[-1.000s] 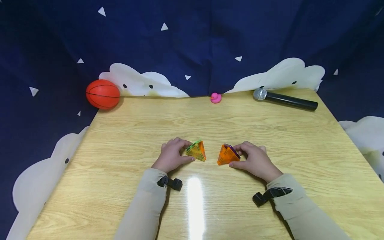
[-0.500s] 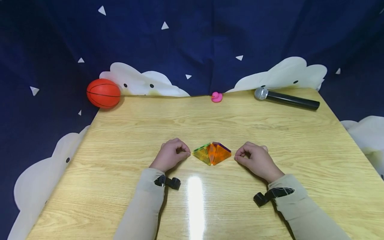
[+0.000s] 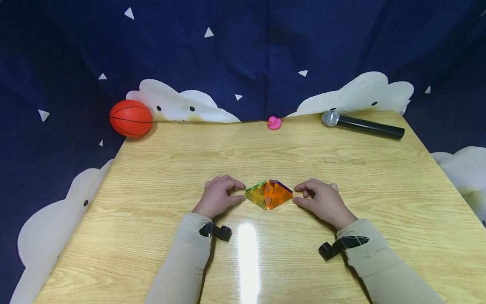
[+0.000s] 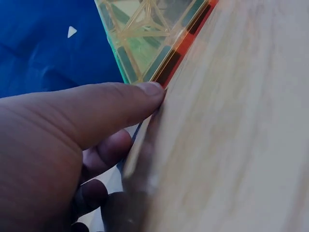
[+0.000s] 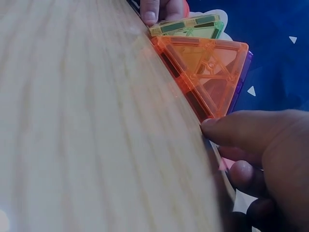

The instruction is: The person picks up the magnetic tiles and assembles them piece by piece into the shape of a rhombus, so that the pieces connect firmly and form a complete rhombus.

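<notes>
Two small pyramids of translucent triangular magnetic tiles stand against each other mid-table. The left pyramid (image 3: 255, 196) has yellow, green and orange sides; the right pyramid (image 3: 280, 196) is orange with a purple side. My left hand (image 3: 218, 196) is at the left pyramid's outer corner, thumb and forefinger parted. In the left wrist view its thumb tip lies at the yellow tile's (image 4: 145, 36) lower corner. My right hand (image 3: 322, 204) stands the same way at the right pyramid's outer corner. Its thumb tip is at the orange tile's (image 5: 207, 72) corner in the right wrist view.
Along the back edge of the wooden table (image 3: 182, 147) are a red ball (image 3: 130, 118), a pink toy duck (image 3: 274, 123) and a black microphone (image 3: 366, 126). Behind them hangs a dark blue curtain (image 3: 243, 50) with white clouds.
The two pyramids, held apart by the hands a second ago, came together mid-table. Both hands let go and drew off with pinched fingers; now their fingers are parted and back at the outer corners.
</notes>
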Available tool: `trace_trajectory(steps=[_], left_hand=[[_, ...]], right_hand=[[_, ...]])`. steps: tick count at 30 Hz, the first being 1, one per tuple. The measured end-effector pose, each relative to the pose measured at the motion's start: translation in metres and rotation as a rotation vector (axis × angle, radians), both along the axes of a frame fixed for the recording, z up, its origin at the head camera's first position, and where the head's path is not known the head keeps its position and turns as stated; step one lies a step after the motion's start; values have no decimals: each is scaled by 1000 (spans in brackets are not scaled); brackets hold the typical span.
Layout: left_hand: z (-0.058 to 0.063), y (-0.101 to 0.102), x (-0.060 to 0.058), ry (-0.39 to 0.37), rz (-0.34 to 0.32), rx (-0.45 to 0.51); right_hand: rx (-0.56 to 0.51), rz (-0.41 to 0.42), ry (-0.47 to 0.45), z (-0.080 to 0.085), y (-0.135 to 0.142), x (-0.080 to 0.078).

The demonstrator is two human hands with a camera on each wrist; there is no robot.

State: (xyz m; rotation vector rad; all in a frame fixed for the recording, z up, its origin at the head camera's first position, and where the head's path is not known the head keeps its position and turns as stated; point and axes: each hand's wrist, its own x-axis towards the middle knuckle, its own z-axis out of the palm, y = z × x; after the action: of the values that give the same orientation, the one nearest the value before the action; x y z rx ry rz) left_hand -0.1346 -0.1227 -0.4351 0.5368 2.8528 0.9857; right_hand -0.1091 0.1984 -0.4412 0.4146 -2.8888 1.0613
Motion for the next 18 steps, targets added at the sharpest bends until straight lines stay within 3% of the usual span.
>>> trace_trajectory(steps=[18], left_hand=[[-1, 1, 3, 11, -1, 64]], right_hand=[[-21, 9, 52, -2, -1, -2]])
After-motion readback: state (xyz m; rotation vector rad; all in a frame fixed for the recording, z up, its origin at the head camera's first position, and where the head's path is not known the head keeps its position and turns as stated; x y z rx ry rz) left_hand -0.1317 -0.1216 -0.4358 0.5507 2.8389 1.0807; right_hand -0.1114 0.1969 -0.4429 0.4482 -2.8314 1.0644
